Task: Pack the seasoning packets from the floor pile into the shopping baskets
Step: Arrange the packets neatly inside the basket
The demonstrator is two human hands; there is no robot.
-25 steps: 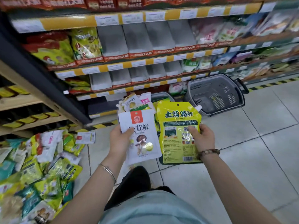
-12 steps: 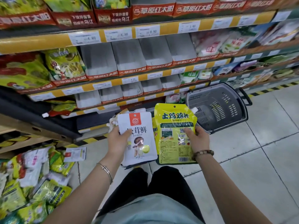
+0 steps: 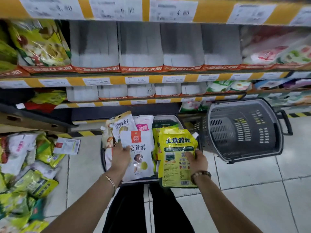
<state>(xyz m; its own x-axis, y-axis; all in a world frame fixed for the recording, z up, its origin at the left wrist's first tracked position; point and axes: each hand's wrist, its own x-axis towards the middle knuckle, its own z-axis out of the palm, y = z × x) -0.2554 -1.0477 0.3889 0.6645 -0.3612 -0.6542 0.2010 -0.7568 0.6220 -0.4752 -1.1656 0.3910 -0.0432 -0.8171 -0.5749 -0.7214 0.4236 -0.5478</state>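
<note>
Fingers [image 3: 118,147] of the left hand [image 3: 120,157]: curled, pinching the left edge of a white packet [image 3: 139,153], thumb on the printed front, the rest hidden behind it.
Fingers [image 3: 188,154] of the right hand [image 3: 196,163]: curled likewise, thumb across the face of a yellow packet [image 3: 175,148], gripping its right side.

White packet: flat glossy pouch with an orange square label at the top, dark characters and a mushroom picture. Held upright.
Yellow packet: shiny, crinkled pouch with a white spout at the upper right corner and a barcode at the bottom. Held upright, just beside the white one.
Both hang over a dark basket [image 3: 165,117] on the floor [image 3: 252,174]; more pouches, white and yellow, stand inside it.

Arms: bare, reaching forward and down, roughly parallel. Thin metal bangle [image 3: 111,181] on the left wrist, beaded bracelet [image 3: 201,175] on the right.

Second basket [image 3: 244,130]: grey slotted plastic, tipped on its side, mouth toward the camera, right of the first and against the shelf [image 3: 151,79].
Floor pile [image 3: 25,165]: yellow, green and white packets heaped on pale tiles at left.
</note>
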